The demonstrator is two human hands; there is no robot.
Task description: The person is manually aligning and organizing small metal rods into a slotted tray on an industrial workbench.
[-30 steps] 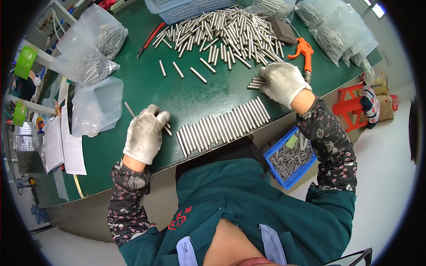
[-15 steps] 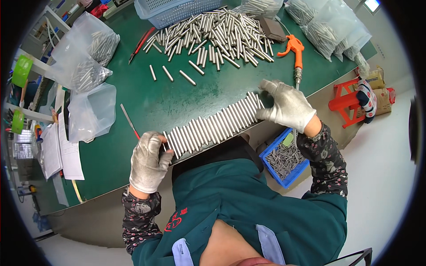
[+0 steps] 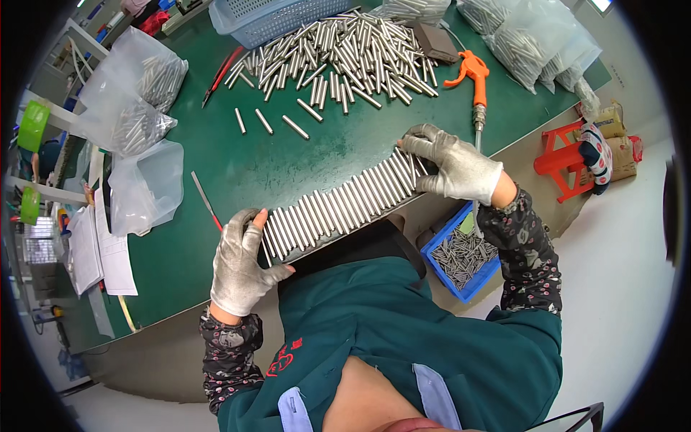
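Observation:
A slanting row of short steel pins (image 3: 337, 209) lies side by side along the near edge of the green table (image 3: 216, 270). At its left end is my left hand (image 3: 241, 270), in a pale glove with bare fingertips, index finger and thumb spread around the end pins. My gloved right hand (image 3: 461, 167) curves around the other end, fingers and thumb apart, fingertips at the last pins. A few pins there lean askew. Beyond the row are several single pins (image 3: 296, 127) and a large loose heap of pins (image 3: 349, 57).
A blue basket (image 3: 281, 32), a dark block (image 3: 435, 45) and red-handled pliers (image 3: 222, 75) surround the heap. An orange air gun (image 3: 475, 75) lies right. Plastic bags of pins (image 3: 522, 50) stand at the back right. A blue bin (image 3: 468, 288) of pins sits below.
Both hands have come against the row's ends; my left thumb and index finger have spread apart. My right hand has shifted slightly left. The whole view has shifted a little.

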